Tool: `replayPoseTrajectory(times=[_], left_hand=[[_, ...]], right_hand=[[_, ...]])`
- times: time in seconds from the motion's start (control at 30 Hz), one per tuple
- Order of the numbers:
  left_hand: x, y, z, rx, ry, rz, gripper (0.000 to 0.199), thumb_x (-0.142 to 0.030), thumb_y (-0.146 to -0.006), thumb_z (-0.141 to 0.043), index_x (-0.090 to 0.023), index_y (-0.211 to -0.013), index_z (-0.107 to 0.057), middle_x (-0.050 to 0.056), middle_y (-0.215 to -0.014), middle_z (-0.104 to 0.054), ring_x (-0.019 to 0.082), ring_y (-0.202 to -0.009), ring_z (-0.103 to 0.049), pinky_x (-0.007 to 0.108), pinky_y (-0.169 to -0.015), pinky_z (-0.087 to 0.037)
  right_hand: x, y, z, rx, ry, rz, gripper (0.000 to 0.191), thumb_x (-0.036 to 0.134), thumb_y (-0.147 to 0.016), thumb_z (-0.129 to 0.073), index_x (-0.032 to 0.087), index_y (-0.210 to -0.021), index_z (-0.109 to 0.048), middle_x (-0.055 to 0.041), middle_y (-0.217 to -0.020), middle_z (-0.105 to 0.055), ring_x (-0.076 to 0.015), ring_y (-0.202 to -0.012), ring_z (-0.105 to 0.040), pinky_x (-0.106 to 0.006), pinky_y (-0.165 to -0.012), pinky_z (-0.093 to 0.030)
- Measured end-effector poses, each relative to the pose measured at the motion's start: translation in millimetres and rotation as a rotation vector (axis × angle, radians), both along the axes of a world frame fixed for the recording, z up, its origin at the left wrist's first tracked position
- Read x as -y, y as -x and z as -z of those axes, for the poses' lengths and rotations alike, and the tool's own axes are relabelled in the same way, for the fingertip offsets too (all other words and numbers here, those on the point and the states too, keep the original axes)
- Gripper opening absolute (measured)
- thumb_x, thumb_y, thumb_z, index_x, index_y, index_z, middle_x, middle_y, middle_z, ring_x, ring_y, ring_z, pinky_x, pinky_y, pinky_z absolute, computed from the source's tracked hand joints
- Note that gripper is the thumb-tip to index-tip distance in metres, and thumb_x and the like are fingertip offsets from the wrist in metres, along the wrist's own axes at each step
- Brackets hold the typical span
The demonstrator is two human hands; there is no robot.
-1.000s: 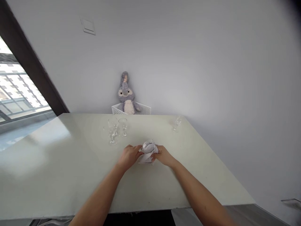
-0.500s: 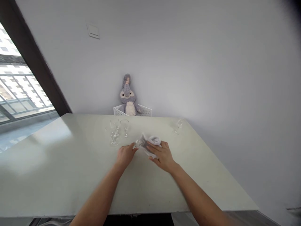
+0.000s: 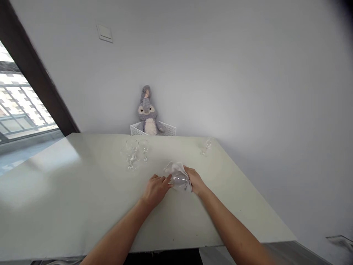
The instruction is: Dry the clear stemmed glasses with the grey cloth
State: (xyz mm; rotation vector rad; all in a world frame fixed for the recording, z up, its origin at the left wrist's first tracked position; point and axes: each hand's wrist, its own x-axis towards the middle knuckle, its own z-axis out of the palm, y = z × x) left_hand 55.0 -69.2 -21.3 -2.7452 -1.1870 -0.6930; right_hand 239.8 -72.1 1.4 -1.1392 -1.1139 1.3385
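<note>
A clear stemmed glass (image 3: 179,179) lies on its side in the air above the table, its bowl toward the right. My left hand (image 3: 157,187) pinches it by the stem end. Behind and around the bowl is a white cloth (image 3: 175,167). My right hand (image 3: 193,179) is closed on the cloth at the bowl's mouth, its fingers partly hidden behind the fabric. To the left stand several more stemmed glasses, among them one upright goblet (image 3: 143,147). Another glass (image 3: 206,146) is at the far right of the table.
The pale table (image 3: 82,206) reaches to the grey wall (image 3: 234,73). Behind its far edge a grey plush toy (image 3: 149,114) sits in a white perforated basket (image 3: 169,129). A dark-framed window (image 3: 22,103) is on the left.
The glass bowl, earlier covered by the cloth, now shows in front of it. My left hand moved right with the glass; my right hand shifted from over the cloth to its right side.
</note>
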Motion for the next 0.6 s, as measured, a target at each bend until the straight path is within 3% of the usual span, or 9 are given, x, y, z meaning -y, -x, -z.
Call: replayPoseTrajectory(times=[0.13,0.27,0.43,0.6], left_hand=[[0.2,-2.1,-0.3,0.094,0.052,-0.119,0.04,-0.041,-0.086,-0.035,-0.016,-0.114,-0.05,0.007,-0.073,-0.064,0.018,-0.067,-0.059,0.031,-0.067,-0.034],[1.2,-5.7,-0.2,0.12,0.094,-0.195,0.043,-0.036,-0.087,-0.032,-0.012,-0.12,-0.044,0.011,-0.081,-0.065,0.022,-0.072,-0.06,0.034,-0.069,-0.036],[6.8,-15.3,9.2,0.155,0.195,-0.244,0.052,-0.018,-0.082,-0.034,-0.002,-0.131,-0.024,0.015,-0.083,-0.065,0.025,-0.073,-0.059,0.037,-0.069,-0.039],[16.2,-23.3,14.4,0.229,0.049,-0.131,0.062,-0.014,-0.079,-0.033,-0.008,-0.136,-0.01,0.016,-0.119,-0.051,0.023,-0.101,-0.053,0.036,-0.083,-0.04]], right_hand=[[0.1,17.7,10.8,-0.425,0.189,0.149,0.031,0.045,-0.069,-0.059,0.014,-0.073,-0.061,-0.0028,-0.065,-0.063,-0.0159,-0.06,-0.057,-0.027,-0.055,-0.044],[6.9,38.0,13.9,-0.627,0.121,0.174,0.033,0.047,-0.073,-0.054,0.018,-0.087,-0.06,-0.0043,-0.087,-0.065,-0.0188,-0.079,-0.059,-0.03,-0.066,-0.048],[21.7,53.9,19.7,-0.49,-0.061,0.015,0.039,0.05,-0.079,-0.045,0.022,-0.104,-0.054,-0.0051,-0.105,-0.06,-0.0188,-0.102,-0.052,-0.033,-0.084,-0.043],[23.2,55.8,26.3,-0.204,-0.236,0.045,0.037,0.039,-0.076,-0.054,0.022,-0.109,-0.052,-0.0042,-0.112,-0.056,-0.0183,-0.11,-0.045,-0.034,-0.096,-0.032]])
